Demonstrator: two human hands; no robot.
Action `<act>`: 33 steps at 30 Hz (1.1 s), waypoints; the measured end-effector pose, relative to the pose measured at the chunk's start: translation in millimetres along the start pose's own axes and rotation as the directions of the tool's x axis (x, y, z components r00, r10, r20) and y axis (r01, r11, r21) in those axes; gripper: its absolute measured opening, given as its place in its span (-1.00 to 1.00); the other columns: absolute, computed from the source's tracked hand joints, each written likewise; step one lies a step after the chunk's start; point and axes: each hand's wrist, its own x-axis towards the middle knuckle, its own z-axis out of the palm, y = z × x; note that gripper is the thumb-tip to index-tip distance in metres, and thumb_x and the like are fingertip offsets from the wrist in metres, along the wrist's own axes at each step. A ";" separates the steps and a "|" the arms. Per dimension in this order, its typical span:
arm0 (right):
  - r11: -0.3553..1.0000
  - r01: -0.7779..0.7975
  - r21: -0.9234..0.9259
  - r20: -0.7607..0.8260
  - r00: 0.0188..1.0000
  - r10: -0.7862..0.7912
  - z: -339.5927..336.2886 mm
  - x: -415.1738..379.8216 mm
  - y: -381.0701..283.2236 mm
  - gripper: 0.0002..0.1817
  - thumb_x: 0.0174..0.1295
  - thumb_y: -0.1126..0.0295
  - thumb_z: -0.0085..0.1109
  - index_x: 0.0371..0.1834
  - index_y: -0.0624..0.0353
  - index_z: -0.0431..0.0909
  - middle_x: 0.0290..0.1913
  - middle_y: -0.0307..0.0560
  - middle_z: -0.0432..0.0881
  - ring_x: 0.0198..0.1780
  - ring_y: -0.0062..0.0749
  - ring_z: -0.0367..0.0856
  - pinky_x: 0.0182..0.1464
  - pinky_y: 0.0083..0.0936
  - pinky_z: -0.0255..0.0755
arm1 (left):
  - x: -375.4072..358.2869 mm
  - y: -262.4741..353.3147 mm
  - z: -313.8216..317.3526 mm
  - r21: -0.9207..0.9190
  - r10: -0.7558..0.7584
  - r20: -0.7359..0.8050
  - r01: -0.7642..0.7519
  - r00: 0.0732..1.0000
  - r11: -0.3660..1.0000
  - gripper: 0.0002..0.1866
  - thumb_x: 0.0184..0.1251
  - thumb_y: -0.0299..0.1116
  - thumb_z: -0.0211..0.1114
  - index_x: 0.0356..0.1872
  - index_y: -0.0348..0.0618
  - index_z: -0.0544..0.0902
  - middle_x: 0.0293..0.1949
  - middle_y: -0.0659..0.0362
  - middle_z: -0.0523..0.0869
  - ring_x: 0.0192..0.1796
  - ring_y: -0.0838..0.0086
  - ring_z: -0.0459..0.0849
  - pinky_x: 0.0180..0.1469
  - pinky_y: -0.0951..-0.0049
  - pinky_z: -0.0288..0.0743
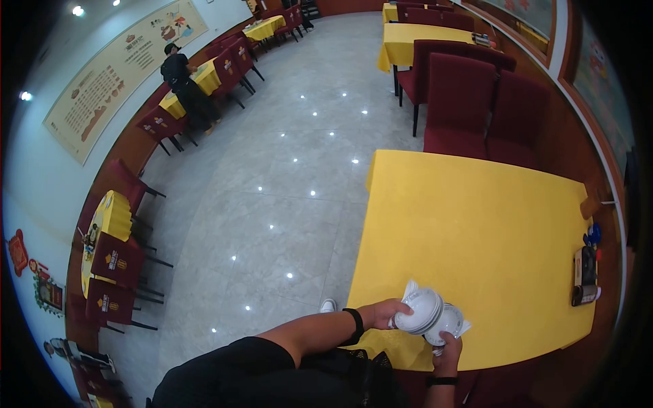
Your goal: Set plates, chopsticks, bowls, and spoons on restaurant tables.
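Note:
My left hand (390, 313) is closed on the edge of a stack of white dishes (420, 309), thumb on top. My right hand (447, 351) grips a second stack of small white dishes (445, 325), lower and to the right. The two stacks overlap in this view, the left one partly covering the right one. White, paper-like tips stick out beside both stacks. Both hands are over the near edge of a table with a yellow tablecloth (469, 231). The fingers beneath the dishes are mostly hidden.
Condiment containers (583, 275) stand along the table's wall side. Dark red chairs (457, 102) are at its far end. Tiled floor (286, 204) runs along the left. A person in black (178, 78) stands by a far table; another person (78, 353) is at lower left.

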 end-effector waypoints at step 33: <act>0.904 -0.259 -0.340 0.107 0.944 0.311 196.8 -149.2 57.2 -0.95 0.31 0.40 0.08 -0.23 0.08 0.44 -0.46 -0.36 0.40 -0.53 -0.64 0.37 -0.56 -0.68 0.21 | -330.1 29.0 -80.5 -0.142 0.709 -0.069 -0.710 0.702 0.690 -0.49 0.21 -0.53 0.26 0.22 -0.35 0.42 0.06 0.00 0.64 0.06 0.28 0.69 0.17 0.27 0.58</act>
